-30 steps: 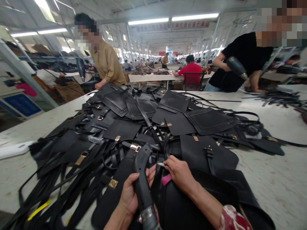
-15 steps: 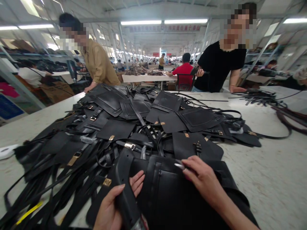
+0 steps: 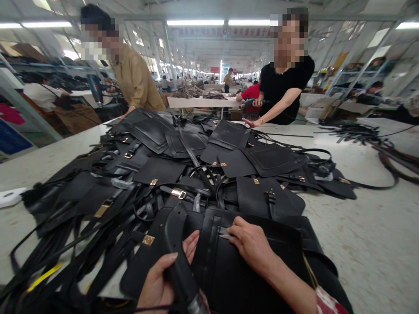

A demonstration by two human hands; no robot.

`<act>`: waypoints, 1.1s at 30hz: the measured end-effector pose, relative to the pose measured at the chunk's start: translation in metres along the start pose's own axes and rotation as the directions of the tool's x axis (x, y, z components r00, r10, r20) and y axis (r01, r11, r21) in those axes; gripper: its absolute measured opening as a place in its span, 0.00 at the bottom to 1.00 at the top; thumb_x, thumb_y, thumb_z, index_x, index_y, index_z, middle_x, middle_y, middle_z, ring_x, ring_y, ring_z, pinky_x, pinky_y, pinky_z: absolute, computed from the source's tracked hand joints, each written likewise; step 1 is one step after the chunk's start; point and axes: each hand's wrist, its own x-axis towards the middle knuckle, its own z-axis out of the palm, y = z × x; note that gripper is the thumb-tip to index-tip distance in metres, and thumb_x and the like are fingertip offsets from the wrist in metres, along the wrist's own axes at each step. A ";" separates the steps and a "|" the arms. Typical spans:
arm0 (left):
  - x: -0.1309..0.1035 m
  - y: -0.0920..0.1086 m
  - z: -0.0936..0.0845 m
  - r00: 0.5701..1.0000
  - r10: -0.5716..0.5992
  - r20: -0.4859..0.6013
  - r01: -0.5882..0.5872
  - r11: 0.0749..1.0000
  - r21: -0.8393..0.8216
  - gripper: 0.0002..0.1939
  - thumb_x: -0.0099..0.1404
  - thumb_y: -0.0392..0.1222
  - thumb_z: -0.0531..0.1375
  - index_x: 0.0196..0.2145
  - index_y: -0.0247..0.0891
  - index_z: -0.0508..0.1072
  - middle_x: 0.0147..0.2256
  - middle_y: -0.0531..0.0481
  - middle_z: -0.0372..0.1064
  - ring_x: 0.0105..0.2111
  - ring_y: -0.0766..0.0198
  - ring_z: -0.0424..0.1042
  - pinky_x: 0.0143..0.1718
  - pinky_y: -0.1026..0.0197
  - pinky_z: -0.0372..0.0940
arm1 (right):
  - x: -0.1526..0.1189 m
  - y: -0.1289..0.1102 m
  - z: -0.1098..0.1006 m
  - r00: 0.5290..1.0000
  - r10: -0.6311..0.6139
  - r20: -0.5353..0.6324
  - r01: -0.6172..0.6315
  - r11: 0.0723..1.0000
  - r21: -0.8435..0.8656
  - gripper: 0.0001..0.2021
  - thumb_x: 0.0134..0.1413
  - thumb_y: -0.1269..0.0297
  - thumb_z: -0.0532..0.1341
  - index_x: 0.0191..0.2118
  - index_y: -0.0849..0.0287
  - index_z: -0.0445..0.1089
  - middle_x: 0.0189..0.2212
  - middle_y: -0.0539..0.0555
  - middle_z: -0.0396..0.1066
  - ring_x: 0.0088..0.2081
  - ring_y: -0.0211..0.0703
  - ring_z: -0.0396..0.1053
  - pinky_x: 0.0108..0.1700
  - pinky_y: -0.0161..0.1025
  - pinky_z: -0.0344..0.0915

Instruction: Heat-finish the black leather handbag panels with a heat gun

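A black handheld tool (image 3: 178, 253), shaped like a heat gun, rests in my left hand (image 3: 162, 277), whose thumb lies on its near side while the fingers show behind it. My right hand (image 3: 253, 244) is closed on small metal snips (image 3: 224, 233), their tips over the raised strip of a black leather bag (image 3: 248, 274). The bag lies on the near part of the table, beneath both hands. Just beyond it is a heap of black bag pieces (image 3: 157, 170) with straps and gold buckles (image 3: 178, 193).
The pale table (image 3: 373, 226) runs out to the right, with thin black straps (image 3: 353, 131) at its far right. A white object (image 3: 11, 197) lies at the left edge. Across the table stand a person in tan (image 3: 135, 78) and a person in black (image 3: 284, 91).
My right hand has moved left with the snips, to the bag's raised strip. The person in black has shifted left, reaching a hand toward the heap. My left hand still holds the tool.
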 end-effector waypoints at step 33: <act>0.001 -0.001 0.000 0.992 -0.037 -0.124 0.032 0.999 -0.038 0.25 0.53 0.35 0.49 0.48 0.19 0.63 0.53 0.34 0.58 0.57 0.52 0.48 0.59 0.55 0.41 | -0.005 0.007 0.001 0.997 -0.042 -0.058 0.046 0.997 0.067 0.06 0.52 0.70 0.56 0.35 0.54 0.68 0.32 0.50 0.64 0.37 0.40 0.62 0.35 0.34 0.59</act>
